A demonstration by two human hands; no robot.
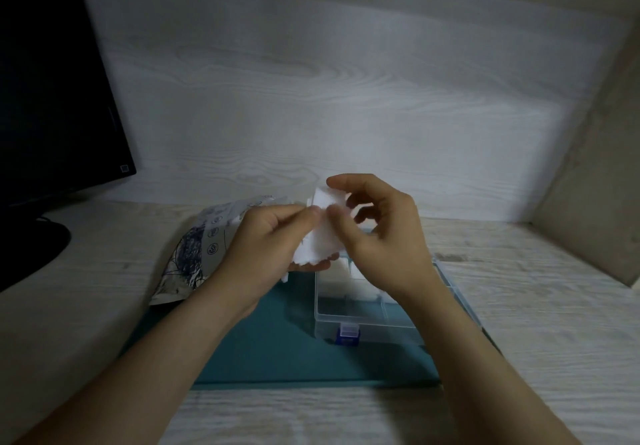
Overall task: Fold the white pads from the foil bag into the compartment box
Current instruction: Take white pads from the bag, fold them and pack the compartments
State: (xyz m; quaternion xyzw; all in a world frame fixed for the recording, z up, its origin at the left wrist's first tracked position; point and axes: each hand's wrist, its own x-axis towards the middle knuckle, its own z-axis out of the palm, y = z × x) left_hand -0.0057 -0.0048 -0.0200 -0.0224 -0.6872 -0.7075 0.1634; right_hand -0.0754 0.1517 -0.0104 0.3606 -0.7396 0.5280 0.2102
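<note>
Both hands, left hand (pixel 263 236) and right hand (pixel 377 233), pinch the white pad (pixel 320 233) above the compartment box (pixel 363 320) (mid-fold); loosened fingers could let it spring open.

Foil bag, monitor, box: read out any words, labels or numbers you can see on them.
Foil bag: round symbols and dark print, too blurred to read.
Monitor: a small corner sticker, too small to read.
Box: no text visible.
</note>
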